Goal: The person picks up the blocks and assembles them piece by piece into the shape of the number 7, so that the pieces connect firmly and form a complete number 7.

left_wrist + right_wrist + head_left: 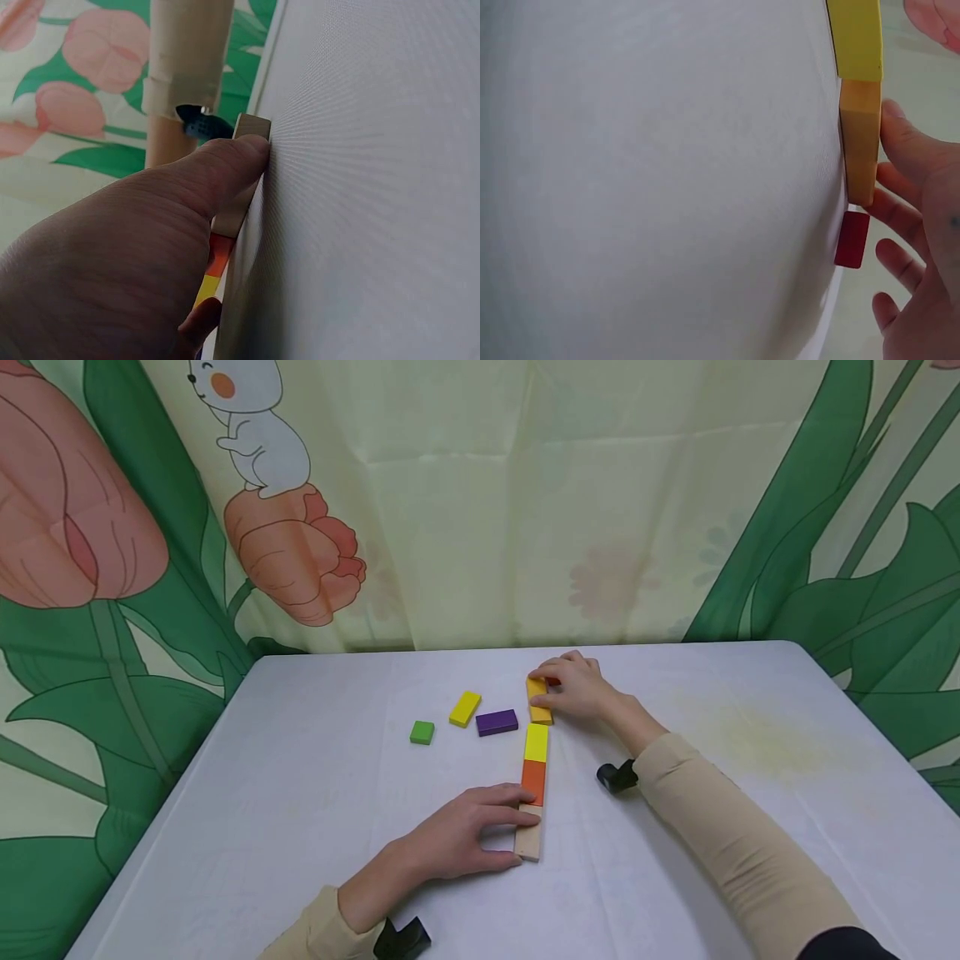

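In the head view my left hand [468, 831] holds a plain wood block [528, 839] at the near end of a row. Its thumb lies at the block's near corner, and its fingers reach over the block and the orange block [533, 783]. A yellow block [536, 743] continues the row. Beyond it, my right hand [577, 687] pinches an amber block [540, 716] between thumb and fingers. The right wrist view shows this amber block [860, 142] against the yellow one. A dark red block [852, 240] lies just past it, under the fingers.
Left of the row lie a purple block [497, 722], another yellow block [465, 708] and a small green block [422, 732]. White cloth covers the table [337, 793]. A printed curtain [465, 527] hangs behind its far edge.
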`<control>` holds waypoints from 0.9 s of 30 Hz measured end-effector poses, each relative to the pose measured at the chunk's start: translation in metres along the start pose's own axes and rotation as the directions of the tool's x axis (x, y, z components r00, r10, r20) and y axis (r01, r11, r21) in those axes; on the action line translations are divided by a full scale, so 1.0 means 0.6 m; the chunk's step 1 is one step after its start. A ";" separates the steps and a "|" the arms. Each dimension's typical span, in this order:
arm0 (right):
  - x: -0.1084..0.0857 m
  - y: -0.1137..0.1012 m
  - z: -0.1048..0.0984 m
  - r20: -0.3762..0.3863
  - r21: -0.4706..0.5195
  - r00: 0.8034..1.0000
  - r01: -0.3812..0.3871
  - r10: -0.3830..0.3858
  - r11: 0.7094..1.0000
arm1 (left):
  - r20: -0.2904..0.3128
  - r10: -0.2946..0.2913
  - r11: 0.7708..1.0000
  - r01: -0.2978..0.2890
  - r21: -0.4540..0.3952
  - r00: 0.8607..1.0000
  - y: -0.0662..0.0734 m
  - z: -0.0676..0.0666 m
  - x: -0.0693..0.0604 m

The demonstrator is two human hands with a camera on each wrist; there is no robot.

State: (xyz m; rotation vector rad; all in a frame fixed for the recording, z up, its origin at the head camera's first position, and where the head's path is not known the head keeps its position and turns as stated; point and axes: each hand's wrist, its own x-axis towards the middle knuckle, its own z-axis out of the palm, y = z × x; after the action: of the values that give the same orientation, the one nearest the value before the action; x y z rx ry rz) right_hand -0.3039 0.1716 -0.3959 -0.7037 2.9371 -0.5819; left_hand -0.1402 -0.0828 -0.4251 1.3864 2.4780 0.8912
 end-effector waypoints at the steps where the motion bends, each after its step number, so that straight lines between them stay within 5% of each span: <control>1: 0.000 -0.001 0.000 -0.003 -0.001 1.000 -0.003 0.003 1.000 | -0.001 0.001 1.000 -0.001 -0.001 1.000 0.000 0.000 0.000; 27: -0.009 -0.007 0.001 -0.034 -0.017 0.999 0.013 -0.014 1.000 | -0.027 0.027 1.000 -0.027 -0.009 0.999 -0.002 0.003 -0.001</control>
State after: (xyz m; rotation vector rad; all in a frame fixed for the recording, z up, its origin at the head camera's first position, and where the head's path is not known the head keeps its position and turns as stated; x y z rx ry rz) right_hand -0.2975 0.1706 -0.3948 -0.7230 2.9745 -0.5772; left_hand -0.1401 -0.0828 -0.4272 1.4173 2.4769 0.9325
